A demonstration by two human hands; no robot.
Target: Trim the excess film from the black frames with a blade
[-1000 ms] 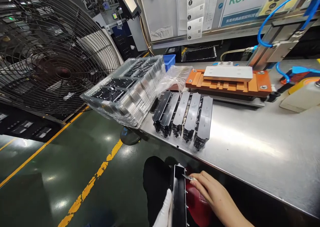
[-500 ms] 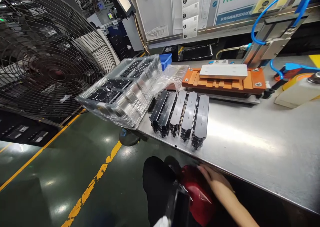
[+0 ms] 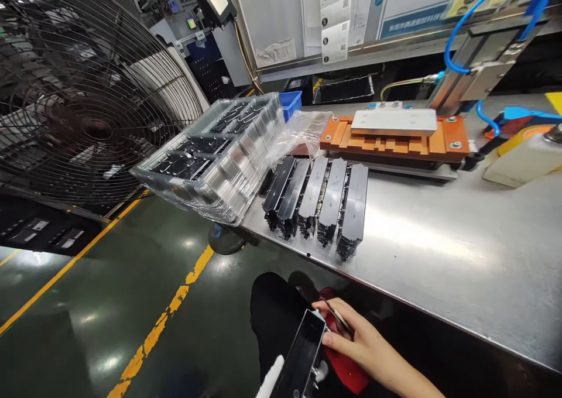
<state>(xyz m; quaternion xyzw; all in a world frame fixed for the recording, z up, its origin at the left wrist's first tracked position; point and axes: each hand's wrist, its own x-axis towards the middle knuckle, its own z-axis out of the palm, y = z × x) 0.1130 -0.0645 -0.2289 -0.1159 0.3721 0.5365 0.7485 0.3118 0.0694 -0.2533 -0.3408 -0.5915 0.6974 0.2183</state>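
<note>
My left hand, in a white covering, grips a long black plastic part above my lap at the bottom. At the part's upper end is my right hand, bare, its fingers closed round a thin dark tool. The tool's tip is too small to make out. Beneath my right hand lies a red object. Several stacks of black parts stand side by side near the table's front edge.
Left of the stacks, a film-wrapped clear divided box holds black parts. Behind them is an orange fixture with a white block. A bottle stands right on the metal table. A large fan is at left.
My right hand has come up from the red object to the black part's end, now with the thin tool in it. The black part has risen slightly and shows more fully.
</note>
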